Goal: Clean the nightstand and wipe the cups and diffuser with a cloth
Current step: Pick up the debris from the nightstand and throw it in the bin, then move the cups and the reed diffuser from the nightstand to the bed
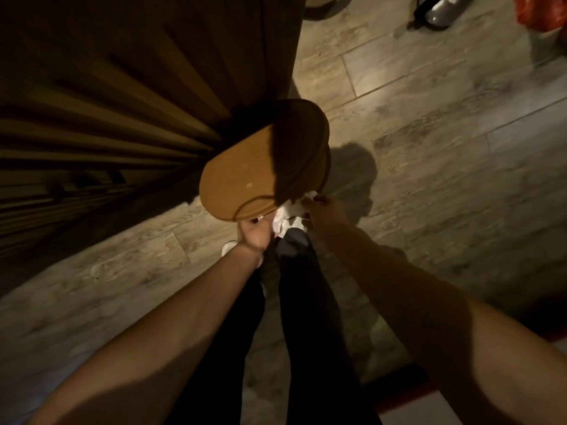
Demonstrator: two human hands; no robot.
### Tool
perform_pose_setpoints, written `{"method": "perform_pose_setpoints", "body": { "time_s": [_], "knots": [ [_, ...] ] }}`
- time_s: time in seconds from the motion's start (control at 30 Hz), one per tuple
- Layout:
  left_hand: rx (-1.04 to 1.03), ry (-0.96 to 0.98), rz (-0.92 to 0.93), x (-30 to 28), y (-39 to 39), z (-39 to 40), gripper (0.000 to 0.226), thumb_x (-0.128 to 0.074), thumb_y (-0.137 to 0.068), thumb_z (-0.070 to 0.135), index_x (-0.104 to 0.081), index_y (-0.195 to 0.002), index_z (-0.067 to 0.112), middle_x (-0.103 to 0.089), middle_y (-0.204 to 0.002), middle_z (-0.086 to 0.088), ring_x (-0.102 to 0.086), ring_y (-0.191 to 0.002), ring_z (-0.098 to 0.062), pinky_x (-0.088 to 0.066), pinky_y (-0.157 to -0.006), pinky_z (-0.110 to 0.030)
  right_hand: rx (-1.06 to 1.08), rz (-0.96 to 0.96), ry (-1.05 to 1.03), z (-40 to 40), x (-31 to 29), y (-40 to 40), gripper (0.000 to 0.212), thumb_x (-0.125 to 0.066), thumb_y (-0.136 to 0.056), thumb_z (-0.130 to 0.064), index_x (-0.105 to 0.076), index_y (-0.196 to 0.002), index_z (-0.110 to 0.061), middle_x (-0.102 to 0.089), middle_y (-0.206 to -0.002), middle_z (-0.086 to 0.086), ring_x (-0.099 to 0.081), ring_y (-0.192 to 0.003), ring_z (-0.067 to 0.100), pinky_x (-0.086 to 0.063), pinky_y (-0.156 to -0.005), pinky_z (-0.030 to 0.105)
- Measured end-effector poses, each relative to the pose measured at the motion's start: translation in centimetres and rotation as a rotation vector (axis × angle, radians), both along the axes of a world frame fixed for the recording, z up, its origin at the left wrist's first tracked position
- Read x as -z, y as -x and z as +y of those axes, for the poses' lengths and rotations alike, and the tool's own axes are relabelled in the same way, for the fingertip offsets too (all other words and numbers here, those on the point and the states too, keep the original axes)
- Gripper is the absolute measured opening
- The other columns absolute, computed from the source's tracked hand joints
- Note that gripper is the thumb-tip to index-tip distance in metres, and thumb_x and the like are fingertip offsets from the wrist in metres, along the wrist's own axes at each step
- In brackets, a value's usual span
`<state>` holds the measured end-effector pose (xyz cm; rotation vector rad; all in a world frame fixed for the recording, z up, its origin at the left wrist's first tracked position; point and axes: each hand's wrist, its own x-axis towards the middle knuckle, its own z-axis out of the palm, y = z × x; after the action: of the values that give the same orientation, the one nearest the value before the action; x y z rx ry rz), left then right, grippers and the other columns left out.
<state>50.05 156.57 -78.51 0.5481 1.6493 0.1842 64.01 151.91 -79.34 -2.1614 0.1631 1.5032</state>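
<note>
From my remote seat I look straight down in dim light; at far left stands a ribbed wall (pixel 92 124) of dark vertical slats, deep in shadow; against its lower edge sits the nightstand (pixel 245 167), a rounded tan top, its right part under a dark shadow, a small pale speck on the lit part; both bare forearms reach forward to its near rim. The left hand (pixel 253 236) is at that rim, just below the top's edge; its fingers look curled, dark nails showing, but whether they grip the rim or the cloth I cannot tell; a pale rounded shape (pixel 228 247), perhaps a shoe, peeps out just left of that wrist, too hidden to name. Between the hands is the cloth (pixel 290 211), white and crumpled, lying at the near-right edge of the nightstand and partly under it; a bit of it shows above the right fingers. The right hand (pixel 320 211) pinches the cloth, fingers bent round its right side. Below, dark trousers (pixel 306 302) run down the middle between the arms. The floor (pixel 445 118) is grey wood-look planks, with a shadow just right of the nightstand; at top right lies a dark and silver object (pixel 438 9) and, in the corner, something red (pixel 543 10), both cut off by the edge.
</note>
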Motion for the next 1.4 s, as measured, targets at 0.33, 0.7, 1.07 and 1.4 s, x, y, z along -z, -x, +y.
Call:
{"method": "perform_pose_setpoints", "body": {
  "time_s": [0.33, 0.7, 1.07, 1.4],
  "knots": [
    [0.084, 0.219, -0.131, -1.9, 1.8, 0.2, 0.071, -0.091, -0.066, 0.023, -0.056, -0.128, 0.014, -0.071, -0.119, -0.002, -0.07, -0.106, -0.018, -0.056, -0.093, -0.036, 0.001, 0.026, 0.024, 0.6, 0.3, -1.0, 0.006, -0.062, -0.09, -0.02, -0.067, -0.087, -0.02, -0.074, -0.1, 0.017, -0.07, -0.084, 0.027, -0.06, -0.07, 0.04],
    [0.203, 0.328, -0.16, -16.4, 3.5, 1.8, 0.137, -0.096, -0.054, 0.03, -0.004, -0.156, 0.03, -0.051, -0.143, -0.004, -0.049, -0.13, -0.021, -0.057, -0.091, -0.036, -0.067, -0.21, -0.014, -3.2, -16.3, -3.0, 0.04, -0.057, -0.093, -0.023, -0.064, -0.113, 0.011, -0.065, -0.094, 0.032, -0.056, -0.077, 0.025, -0.052, -0.071, 0.037],
    [0.848, -0.188, -0.165, -35.7, 4.3, 5.6, 0.118, -0.084, -0.069, 0.05, -0.005, -0.156, 0.039, -0.021, -0.162, -0.008, -0.03, -0.144, -0.035, -0.031, -0.116, -0.052, 0.248, -0.513, -0.194, -9.7, -37.0, 0.2, 0.035, -0.052, -0.097, -0.036, -0.07, -0.119, -0.016, -0.068, -0.123, 0.008, -0.061, -0.114, 0.029, -0.047, -0.095, 0.032],
    [1.551, -0.703, -0.263, -45.8, -0.4, -6.4, 0.103, -0.065, -0.081, 0.064, -0.002, -0.157, 0.035, 0.006, -0.167, 0.0, -0.002, -0.153, -0.026, -0.012, -0.121, -0.049, 0.498, -0.735, -0.135, -26.8, -45.3, 7.8, 0.045, -0.048, -0.103, -0.036, -0.055, -0.141, -0.012, -0.052, -0.148, 0.01, -0.047, -0.136, 0.028, -0.034, -0.112, 0.034]
  ]
}}
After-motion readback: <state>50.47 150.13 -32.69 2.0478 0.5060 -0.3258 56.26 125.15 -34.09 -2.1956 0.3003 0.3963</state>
